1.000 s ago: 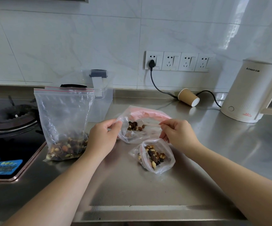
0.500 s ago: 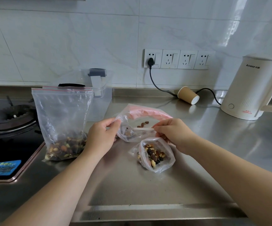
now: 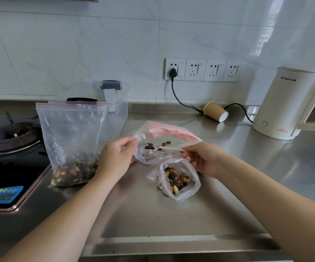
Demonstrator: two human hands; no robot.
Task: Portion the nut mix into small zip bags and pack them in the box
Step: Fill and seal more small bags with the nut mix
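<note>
The small clear zip bag with a pink seal strip (image 3: 164, 146) is observed lying on the steel tabletop (image 3: 171, 214) at 12 o'clock from the hands, its long axis running 9 to 3 o'clock; its left mouth corner is pinched by the left hand (image 3: 116, 159), while a white plastic spoon (image 3: 169, 148) reaching into the mouth is pinched by the right hand (image 3: 203, 157). An open small clear bag of nut mix (image 3: 177, 179) stands just beside the right hand at 6 o'clock, and the large clear stock bag (image 3: 71, 144) stands at 9 o'clock, nearer the left hand. The clear plastic box (image 3: 118, 114) at 11 o'clock is largely hidden behind the stock bag, and the spoon's bowl cannot be made out through the film.
</note>
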